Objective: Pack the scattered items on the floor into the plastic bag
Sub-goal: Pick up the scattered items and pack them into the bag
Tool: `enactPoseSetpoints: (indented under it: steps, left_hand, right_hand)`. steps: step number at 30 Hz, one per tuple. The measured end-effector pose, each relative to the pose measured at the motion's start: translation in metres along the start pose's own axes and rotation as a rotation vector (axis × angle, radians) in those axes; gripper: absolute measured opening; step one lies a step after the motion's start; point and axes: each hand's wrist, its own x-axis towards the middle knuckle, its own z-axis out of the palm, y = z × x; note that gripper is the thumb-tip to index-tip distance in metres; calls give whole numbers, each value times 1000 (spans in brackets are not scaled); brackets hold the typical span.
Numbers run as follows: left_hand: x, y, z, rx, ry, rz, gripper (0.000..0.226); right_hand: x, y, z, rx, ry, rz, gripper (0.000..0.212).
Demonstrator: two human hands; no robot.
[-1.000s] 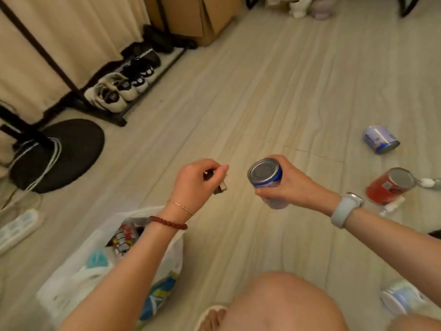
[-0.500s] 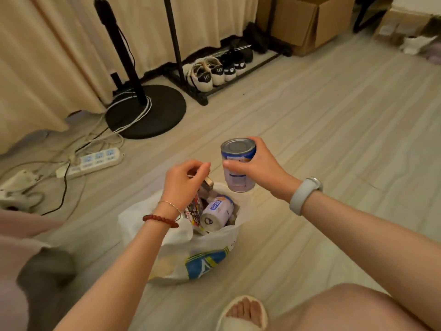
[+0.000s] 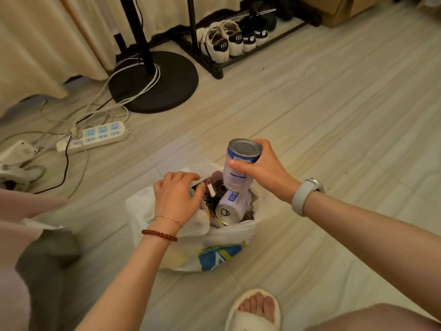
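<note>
A: We log the right hand [image 3: 265,168] first: fingers and thumb curled round a blue-and-white can [image 3: 239,163], held nearly upright, silver lid up.

B: Position of that can?

A: Over the mouth of the bag [image 3: 224,237], its base touching or just above a second can [image 3: 232,205] that lies on its side inside, pull-tab end toward us. We cannot tell whether they touch.

B: Left hand [image 3: 176,195]?

A: Palm down at the bag's left rim, fingers curled over the opening. Whether they pinch the plastic or some packet under them, we cannot tell; the fingertips are hidden.

B: The bag itself?

A: White plastic, blue-and-yellow print on the near side, sitting open on the floor [image 3: 334,115]. Dark wrappers and a small packet show between the hands.

B: Surroundings?

A: Power strip [image 3: 95,136] with cables to the left, round black stand base [image 3: 154,81] behind, shoes [image 3: 226,41] on a low rack. A slippered foot [image 3: 254,311] near the bottom edge.
</note>
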Motion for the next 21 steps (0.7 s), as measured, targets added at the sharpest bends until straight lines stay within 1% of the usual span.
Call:
enactPoseSetpoints:
  steps: [2, 5, 9, 12, 14, 16, 18, 21]
  left_hand:
    - [1, -15, 0, 82, -105, -10, 33]
    - [2, -31, 4, 47, -101, -28, 33]
    - [16, -40, 6, 25, -114, -133, 40]
    - [36, -40, 6, 5, -167, -175, 43]
    - [49, -36, 5, -12, -222, -198, 44]
    - [57, -31, 7, 58, -269, -170, 46]
    - [61, -27, 10, 117, -281, -113, 44]
    - [62, -23, 16, 87, -174, -37, 25]
  right_hand:
    - [5, -1, 11, -36, -30, -21, 66]
    - [8, 4, 32, -207, -93, -76, 73]
    - [-1, 17, 49, -394, -219, -157, 75]
    - [-5, 26, 44, -636, -257, -299, 73]
    - [-4, 31, 37, -793, -251, -351, 75]
    - [-2, 33, 36, -857, -236, -339, 77]
    - [-2, 36, 37, -891, -233, -337, 77]
    - [-4, 38, 35, -912, -238, -343, 75]
